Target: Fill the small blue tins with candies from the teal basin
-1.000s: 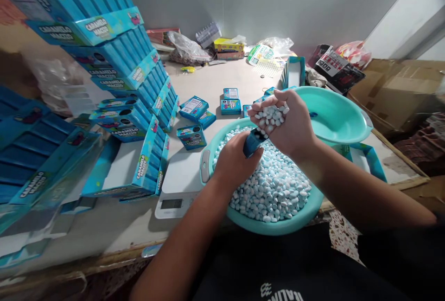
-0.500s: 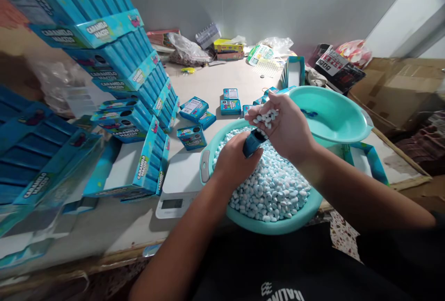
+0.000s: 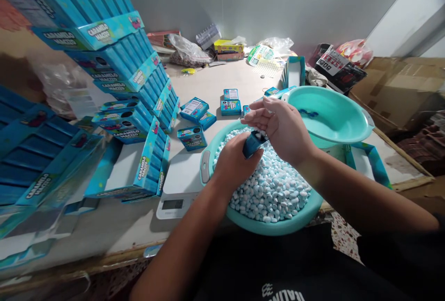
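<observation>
My left hand [image 3: 234, 162] is wrapped around a small blue carton [image 3: 254, 143], its open top tilted up towards the right. White candies [image 3: 259, 133] show at the carton's mouth. Over that mouth my right hand [image 3: 273, 124] is cupped and tipped, fingers curled together against the last candies; part of its palm is hidden. Both hands are above a turquoise basin [image 3: 278, 231] heaped with pale blue and white candies [image 3: 271, 189].
A white kitchen scale [image 3: 182, 176] stands left of the basin. Small blue boxes [image 3: 192, 137] lie beyond it. Display cartons [image 3: 114, 73] are stacked high at left. Another turquoise basin [image 3: 340, 115] stands at right, near an open blue tray [image 3: 370, 164]. Bags and packets line the wall.
My right hand has tipped over and its fingers have curled towards the carton. The pile of candies that lay in its palm has mostly gone from view. My left hand has stayed in place.
</observation>
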A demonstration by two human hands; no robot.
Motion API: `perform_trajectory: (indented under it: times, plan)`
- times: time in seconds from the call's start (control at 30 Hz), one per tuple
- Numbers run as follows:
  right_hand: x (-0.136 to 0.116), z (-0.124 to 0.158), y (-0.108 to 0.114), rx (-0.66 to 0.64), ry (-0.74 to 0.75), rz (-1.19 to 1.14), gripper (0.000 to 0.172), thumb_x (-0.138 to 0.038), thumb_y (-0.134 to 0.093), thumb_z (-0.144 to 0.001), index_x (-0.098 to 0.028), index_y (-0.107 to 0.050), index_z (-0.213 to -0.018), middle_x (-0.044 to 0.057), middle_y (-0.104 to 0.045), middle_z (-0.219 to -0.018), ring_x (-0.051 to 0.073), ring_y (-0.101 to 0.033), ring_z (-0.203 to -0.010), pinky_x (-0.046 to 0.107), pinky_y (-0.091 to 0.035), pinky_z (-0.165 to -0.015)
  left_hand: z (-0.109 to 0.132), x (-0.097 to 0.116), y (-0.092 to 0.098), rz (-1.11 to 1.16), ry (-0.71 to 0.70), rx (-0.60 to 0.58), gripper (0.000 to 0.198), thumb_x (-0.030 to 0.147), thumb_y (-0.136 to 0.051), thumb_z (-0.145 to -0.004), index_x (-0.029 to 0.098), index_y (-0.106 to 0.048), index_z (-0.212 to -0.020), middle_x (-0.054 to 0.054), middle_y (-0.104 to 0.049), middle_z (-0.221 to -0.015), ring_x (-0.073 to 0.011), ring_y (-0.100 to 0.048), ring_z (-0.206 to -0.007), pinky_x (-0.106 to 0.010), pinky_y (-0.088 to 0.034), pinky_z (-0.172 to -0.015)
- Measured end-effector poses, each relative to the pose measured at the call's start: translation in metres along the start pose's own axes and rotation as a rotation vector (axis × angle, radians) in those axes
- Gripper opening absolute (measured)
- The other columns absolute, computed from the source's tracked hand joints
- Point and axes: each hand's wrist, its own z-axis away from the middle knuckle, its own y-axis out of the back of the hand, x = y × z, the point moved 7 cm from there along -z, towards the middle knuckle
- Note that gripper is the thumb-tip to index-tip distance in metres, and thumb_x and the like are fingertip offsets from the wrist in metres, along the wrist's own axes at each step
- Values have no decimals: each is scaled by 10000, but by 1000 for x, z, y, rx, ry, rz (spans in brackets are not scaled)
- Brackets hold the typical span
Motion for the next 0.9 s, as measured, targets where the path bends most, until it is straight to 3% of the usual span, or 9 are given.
perform_trajectory:
  times: [0.23, 0.33, 0.47, 0.57, 0.67, 0.8, 0.9]
  plan:
    - [0, 0, -5, -88, 54, 107, 413, -602, -605, -856, -208, -704, -780, 66, -721, -871, 196, -699, -912, 362, -543, -897, 2, -3, 0, -6, 38, -5, 101, 283, -651, -868, 224, -609, -938, -27, -684, -957, -209, -629, -904, -367, -512, -830]
    - [-8, 5, -5, -109, 146, 197, 403, -589, -550, -910, -233, -736, -880, 65, -729, -979, 206, -678, -1005, 372, -522, -933, 2, -5, 0, -30, 76, -5, 126, 318, -659, -865, 221, -587, -901, -30, -676, -916, -214, -623, -869, -371, -507, -803]
    - [-29, 10, 11, -32, 313, 608, 298, -472, -546, -936, -269, -744, -1026, 58, -690, -1123, 227, -616, -1092, 394, -486, -959, 1, -5, 0, -22, 50, 2, 124, 301, -665, -863, 221, -589, -919, -37, -675, -930, -215, -624, -884, -365, -508, -816]
    - [-31, 8, 23, -67, 313, 1034, 194, -358, -616, -873, -241, -766, -915, 80, -681, -1002, 244, -603, -936, 434, -471, -895, 0, -5, -1, -11, 13, -7, 135, 313, -663, -870, 219, -588, -931, -40, -674, -956, -211, -623, -899, -354, -507, -820]
    - [-23, 4, 29, -128, 263, 1251, 150, -272, -625, -823, -227, -750, -753, 83, -652, -810, 231, -562, -791, 432, -451, -783, 1, -7, -2, -22, 23, -12, 151, 339, -663, -871, 217, -586, -914, -40, -669, -934, -211, -616, -879, -355, -505, -812]
    - [-21, 5, 21, -127, 267, 1287, 192, -187, -582, -801, -214, -747, -708, 73, -646, -740, 201, -535, -706, 399, -405, -693, 1, -8, -1, -31, 55, -17, 145, 326, -669, -861, 215, -591, -911, -37, -660, -897, -207, -608, -854, -351, -503, -808]
    - [-23, 8, 14, -127, 257, 1119, 172, -185, -605, -789, -208, -759, -716, 52, -669, -713, 183, -549, -670, 382, -400, -667, 1, -8, -1, -28, 72, -19, 149, 321, -671, -856, 215, -598, -932, -36, -661, -891, -209, -605, -851, -355, -501, -812]
